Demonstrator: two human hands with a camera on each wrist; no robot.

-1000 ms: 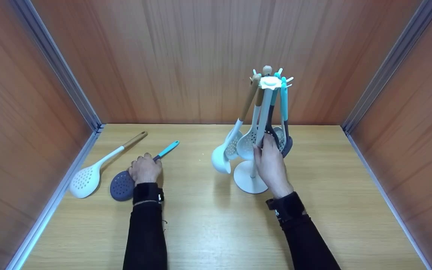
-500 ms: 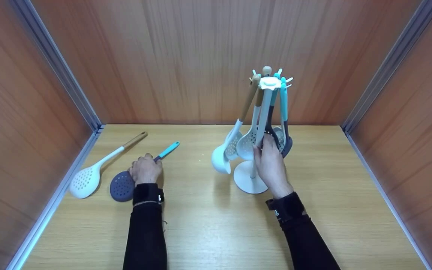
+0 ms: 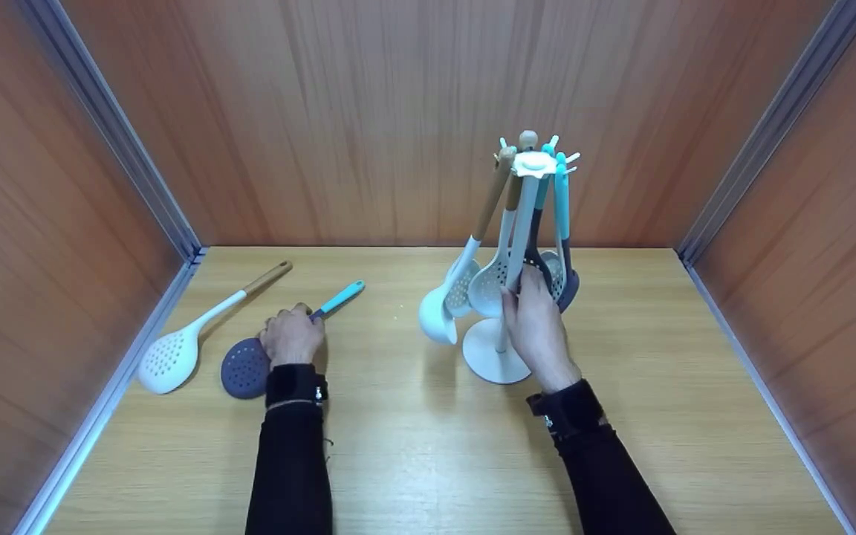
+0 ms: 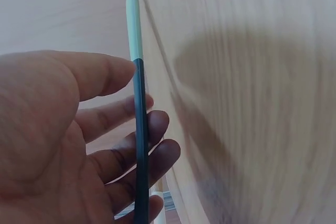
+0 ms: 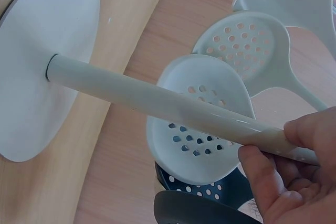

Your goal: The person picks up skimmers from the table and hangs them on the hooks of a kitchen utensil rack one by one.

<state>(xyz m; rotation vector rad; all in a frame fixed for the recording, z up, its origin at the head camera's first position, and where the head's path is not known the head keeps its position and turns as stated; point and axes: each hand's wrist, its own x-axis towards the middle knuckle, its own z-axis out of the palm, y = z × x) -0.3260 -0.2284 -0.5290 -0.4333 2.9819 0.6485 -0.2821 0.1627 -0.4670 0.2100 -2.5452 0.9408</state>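
Observation:
My left hand (image 3: 293, 336) pinches the shaft of a dark slotted skimmer (image 3: 244, 368) with a turquoise handle. The left wrist view shows the thumb on the dark shaft (image 4: 139, 93) just below the turquoise part, with the other fingers behind it. A white utensil stand (image 3: 484, 349) is held by my right hand (image 3: 538, 323), whose thumb and fingers wrap its pole (image 5: 157, 100). From the stand's top hang several utensils, among them a white ladle (image 3: 437, 316) with a wooden handle, white skimmers (image 5: 202, 124) and dark utensils with turquoise handles.
A white slotted skimmer (image 3: 169, 362) with a wooden handle lies on the table at the left, beside the dark one. Wood-grain panels (image 3: 398, 126) close off the back and both sides of the light wooden table (image 3: 413, 461).
My left hand and the dark skimmer have shifted slightly to the right. The right hand keeps its hold on the stand, which has barely moved.

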